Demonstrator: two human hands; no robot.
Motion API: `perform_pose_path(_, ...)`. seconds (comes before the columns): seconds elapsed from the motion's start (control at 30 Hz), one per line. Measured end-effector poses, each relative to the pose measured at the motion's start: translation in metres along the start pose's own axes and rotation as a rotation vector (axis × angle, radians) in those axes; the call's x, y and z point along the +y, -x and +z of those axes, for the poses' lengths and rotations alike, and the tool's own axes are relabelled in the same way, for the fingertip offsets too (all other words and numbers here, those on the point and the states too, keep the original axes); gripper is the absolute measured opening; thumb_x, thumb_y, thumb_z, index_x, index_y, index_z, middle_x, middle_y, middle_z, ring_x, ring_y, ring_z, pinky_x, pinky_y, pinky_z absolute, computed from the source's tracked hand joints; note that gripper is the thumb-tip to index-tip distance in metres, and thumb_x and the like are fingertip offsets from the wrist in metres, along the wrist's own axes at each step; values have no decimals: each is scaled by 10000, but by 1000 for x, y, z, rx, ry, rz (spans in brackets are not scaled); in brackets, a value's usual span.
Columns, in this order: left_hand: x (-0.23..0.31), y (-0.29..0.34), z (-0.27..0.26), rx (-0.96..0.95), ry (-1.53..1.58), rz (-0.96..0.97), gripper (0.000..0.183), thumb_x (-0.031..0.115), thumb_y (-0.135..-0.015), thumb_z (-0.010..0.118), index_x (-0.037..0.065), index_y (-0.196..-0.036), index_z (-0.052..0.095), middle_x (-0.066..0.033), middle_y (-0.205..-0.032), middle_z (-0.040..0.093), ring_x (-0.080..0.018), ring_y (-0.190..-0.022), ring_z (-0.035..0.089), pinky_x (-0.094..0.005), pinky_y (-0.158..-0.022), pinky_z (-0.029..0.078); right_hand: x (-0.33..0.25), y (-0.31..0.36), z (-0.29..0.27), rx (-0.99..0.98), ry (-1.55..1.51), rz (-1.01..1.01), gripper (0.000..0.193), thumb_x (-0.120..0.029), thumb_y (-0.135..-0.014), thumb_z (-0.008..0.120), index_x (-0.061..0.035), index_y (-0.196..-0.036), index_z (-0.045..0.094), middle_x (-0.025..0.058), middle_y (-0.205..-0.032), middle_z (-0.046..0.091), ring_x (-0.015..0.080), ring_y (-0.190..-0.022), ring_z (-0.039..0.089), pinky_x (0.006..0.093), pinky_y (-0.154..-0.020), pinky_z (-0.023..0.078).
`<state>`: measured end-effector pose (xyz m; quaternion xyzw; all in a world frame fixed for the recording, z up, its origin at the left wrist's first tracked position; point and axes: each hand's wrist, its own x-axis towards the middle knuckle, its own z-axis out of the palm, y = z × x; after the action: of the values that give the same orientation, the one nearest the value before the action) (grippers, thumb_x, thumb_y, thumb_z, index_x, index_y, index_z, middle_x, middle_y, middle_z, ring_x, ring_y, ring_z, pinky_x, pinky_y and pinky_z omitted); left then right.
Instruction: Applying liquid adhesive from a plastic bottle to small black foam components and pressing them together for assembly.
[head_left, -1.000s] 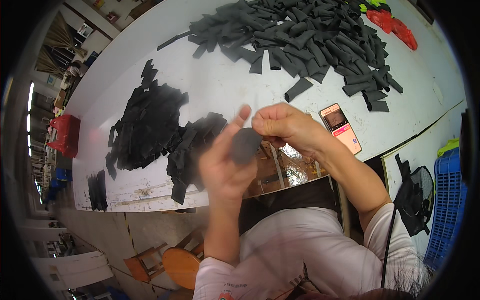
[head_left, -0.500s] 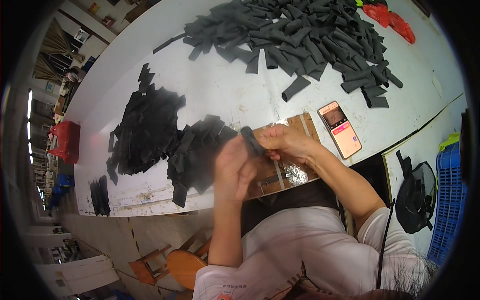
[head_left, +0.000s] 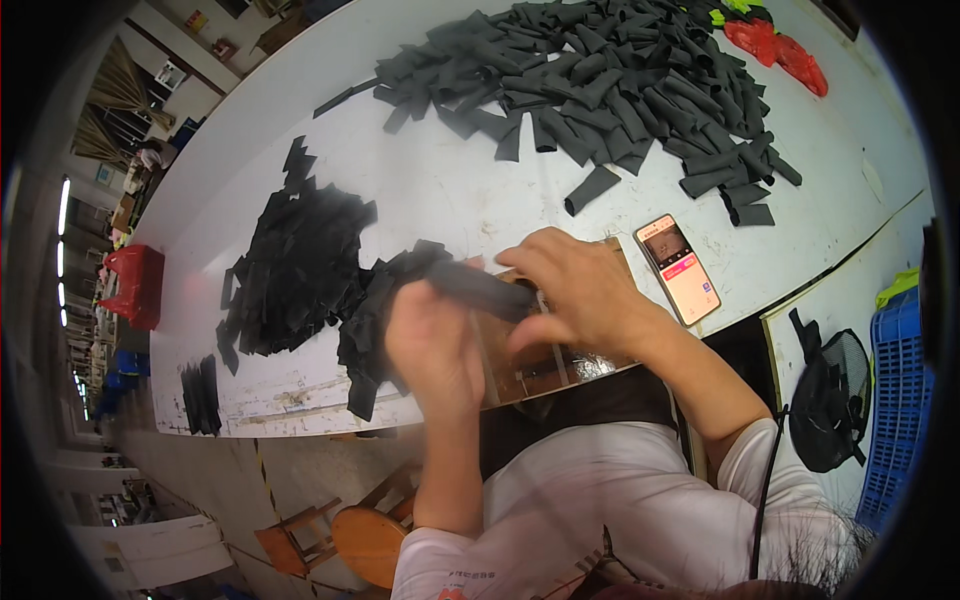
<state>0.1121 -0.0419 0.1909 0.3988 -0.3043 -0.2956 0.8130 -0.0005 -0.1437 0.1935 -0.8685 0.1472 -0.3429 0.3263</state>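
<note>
My left hand (head_left: pixel 432 345) is closed around a dark fabric tube (head_left: pixel 480 290), smeared a little by motion. The tube points right, its end between the spread thumb and fingers of my right hand (head_left: pixel 575 295). My right hand is open, and whether it touches the tube I cannot tell. Beneath both hands lies a brown board (head_left: pixel 605 367) with shiny clear tape, at the table's near edge. Left of my left hand, a heap of flat black fabric pieces (head_left: pixel 365 340) reaches toward a larger black heap (head_left: pixel 295 265).
A big pile of dark grey fabric tubes (head_left: pixel 600 90) covers the far side of the white table (head_left: pixel 450 185). A lit phone (head_left: pixel 680 270) lies right of the board. Red bags (head_left: pixel 775 52) lie far right, another red bag (head_left: pixel 133 285) far left. A blue crate (head_left: pixel 897 400) stands right.
My left hand has moved left with the tube, which now shows lengthwise. My right hand has gone from a pinch to spread fingers.
</note>
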Motion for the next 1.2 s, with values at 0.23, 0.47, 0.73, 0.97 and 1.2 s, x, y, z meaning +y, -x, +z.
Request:
perform_pose_path(0.23, -17, 18, -14, -3, -66, 82, 234, 81, -825, 541, -23, -1015, 454, -168, -989, 543, -223, -938, 526, -392, -833, 424, 28, 23, 23, -90, 300, -151, 236, -266, -733, 597, -41, -682, 546, 81, -627, 517, 251, -615, 543, 337, -521, 425)
perform_pose_path(0.47, -11, -12, 4, -309, -110, -171, 159, 58, -722, 663, -32, -798, 555, -126, -779, 570, -161, -759, 550, -279, -611, 494, 25, 18, 8, -97, 55, -135, 169, -196, -771, 551, -30, -740, 561, 131, -650, 567, 304, -625, 561, 393, -525, 424)
perform_pose_path(0.73, -19, -3, 11, -311, -627, -13, 195, -71, -714, 596, -41, -901, 549, -98, -851, 584, -121, -761, 558, -239, -668, 473, 41, 32, 24, -232, -7, 66, 209, -214, -808, 486, -9, -816, 529, 212, -654, 541, 393, -649, 526, 451, -568, 410)
perform_pose_path(0.97, -3, -2, 7, -275, -163, -124, 198, -27, -795, 475, -61, -975, 551, -159, -921, 582, -188, -900, 543, -295, -820, 423, 27, 21, 8, -235, 18, 32, 190, -147, -749, 505, -37, -898, 549, 154, -724, 575, 356, -668, 539, 431, -571, 419)
perform_pose_path(1.2, 5, -8, -12, -148, 279, 57, 159, -42, -792, 438, -57, -907, 546, -204, -943, 575, -249, -892, 553, -344, -837, 416, 5, 5, -3, -236, 151, -52, 148, -172, -749, 563, -39, -815, 568, 127, -676, 571, 313, -634, 560, 405, -537, 420)
